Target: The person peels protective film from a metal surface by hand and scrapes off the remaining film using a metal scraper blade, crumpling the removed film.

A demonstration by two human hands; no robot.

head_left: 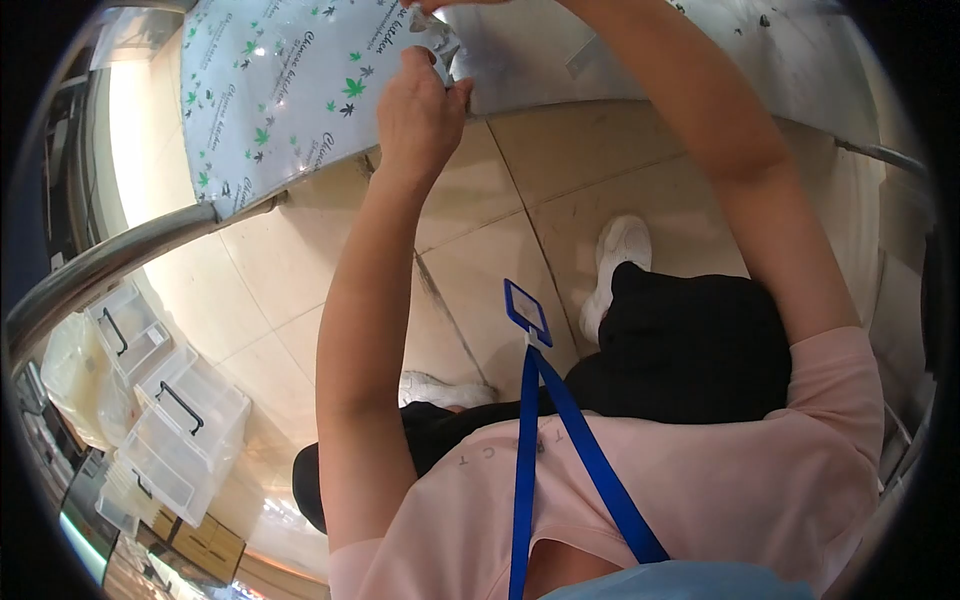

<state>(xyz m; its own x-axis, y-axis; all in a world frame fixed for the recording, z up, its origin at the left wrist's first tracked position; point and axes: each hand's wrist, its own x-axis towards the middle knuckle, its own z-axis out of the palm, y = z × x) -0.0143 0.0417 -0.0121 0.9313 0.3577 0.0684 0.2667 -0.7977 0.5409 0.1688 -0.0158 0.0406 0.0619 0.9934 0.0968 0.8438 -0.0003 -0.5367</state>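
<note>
The tiled floor (470,205) lies below and between the arms. The person wears a pink shirt (640,470) and black trousers (690,350). Ahead of the person is a metal surface (540,70), its near edge above the floor. Printed film (270,90), pale with green and dark leaves and lettering, covers its left part; shiny metal shows to the right.

Clear plastic drawers (200,400) with black handles are at the lower left. A metal pipe (130,260) runs from the left side to the near left corner of the surface. A blue strap (525,470) hangs from the neck. Two white shoes (620,250) are on the floor, one partly covered by the trousers.

The left hand (420,125) is at the film's crumpled edge (440,48), fingers curled and clamped on it. The right hand (425,4) is at the same edge, mostly cut off by the top of the view; whether its fingers are apart or together cannot be told. A blue-framed badge (527,310) hangs from the strap.
</note>
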